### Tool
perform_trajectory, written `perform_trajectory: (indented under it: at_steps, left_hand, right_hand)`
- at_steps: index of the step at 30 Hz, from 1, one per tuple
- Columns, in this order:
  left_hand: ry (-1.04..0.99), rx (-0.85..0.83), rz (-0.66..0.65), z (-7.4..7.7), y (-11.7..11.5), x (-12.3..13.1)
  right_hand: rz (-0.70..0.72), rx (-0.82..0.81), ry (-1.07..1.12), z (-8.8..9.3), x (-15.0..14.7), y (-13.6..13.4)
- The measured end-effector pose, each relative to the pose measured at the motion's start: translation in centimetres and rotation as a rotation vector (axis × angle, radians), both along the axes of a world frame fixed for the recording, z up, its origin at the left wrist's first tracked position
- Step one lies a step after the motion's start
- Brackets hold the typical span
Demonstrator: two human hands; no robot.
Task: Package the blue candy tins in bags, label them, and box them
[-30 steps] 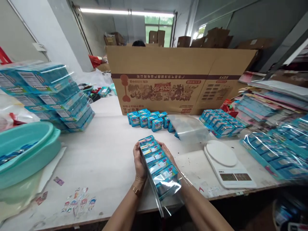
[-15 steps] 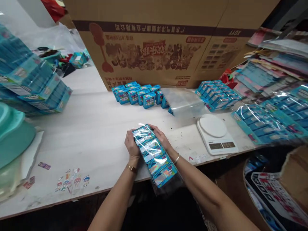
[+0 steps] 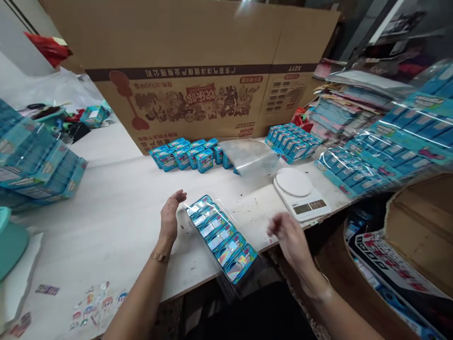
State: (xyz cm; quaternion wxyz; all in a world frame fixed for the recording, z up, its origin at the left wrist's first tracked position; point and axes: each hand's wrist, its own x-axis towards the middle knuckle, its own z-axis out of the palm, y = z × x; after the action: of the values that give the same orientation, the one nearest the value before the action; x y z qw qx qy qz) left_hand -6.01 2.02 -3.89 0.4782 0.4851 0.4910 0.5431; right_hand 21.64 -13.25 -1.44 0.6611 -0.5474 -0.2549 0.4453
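Note:
A clear plastic bag holding a row of several small blue boxes (image 3: 220, 235) lies on the white table (image 3: 116, 222), its near end sticking out past the front edge. My left hand (image 3: 170, 215) hovers just left of the pack, fingers spread, holding nothing. My right hand (image 3: 287, 236) is off to the right of the pack, past the table edge, blurred by motion, fingers loosely curled and seemingly empty.
Loose blue boxes (image 3: 184, 156) and an empty clear bag (image 3: 249, 156) lie before a big cardboard sheet (image 3: 198, 80). A white scale (image 3: 300, 191) sits right. Bagged packs are stacked at left (image 3: 38, 165) and right (image 3: 368, 165). An open carton (image 3: 414, 245) stands below right.
Both hands have let go of the bagged pack, which now lies on the table. The right hand has swung out to the right. The camera has turned rightward and down.

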Motion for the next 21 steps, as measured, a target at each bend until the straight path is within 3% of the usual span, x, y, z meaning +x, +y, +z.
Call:
perform_trajectory:
  at_steps: [2, 4, 6, 9, 13, 16, 19, 21]
  left_hand:
    - [0.091, -0.031, -0.227, 1.5, 1.0, -1.1]
    - [0.188, -0.114, -0.443, 2.8, 1.8, -1.6]
    - [0.247, -0.201, -0.603, 3.7, 2.2, -1.6]
    - [0.246, -0.3, -0.74, 4.0, 2.4, -1.3]
    - [0.25, -0.33, -0.758, 4.0, 1.7, -0.9]
    - [0.288, -0.285, -0.729, 4.6, 1.1, -0.2]
    - [0.337, -0.19, -0.651, 5.9, 1.7, 1.7]
    - [0.354, -0.118, -0.597, 7.3, 2.9, 4.6]
  right_hand:
    - [0.108, -0.119, -0.046, 0.0, -0.4, -5.1]
    - [0.313, -0.189, -0.068, -0.3, -2.5, -8.3]
    - [0.391, -0.19, -0.046, -0.6, -5.4, -9.1]
    - [0.255, -0.157, 0.062, -0.9, -9.0, -7.3]
    - [0.0, -0.139, 0.187, -1.3, -11.2, -4.9]
    - [-0.066, -0.038, 0.25, -1.5, -11.4, -4.7]
    - [-0.119, 0.074, 0.308, -0.8, -9.9, -4.6]
    - [-0.205, 0.117, 0.318, 0.5, -7.5, -4.4]
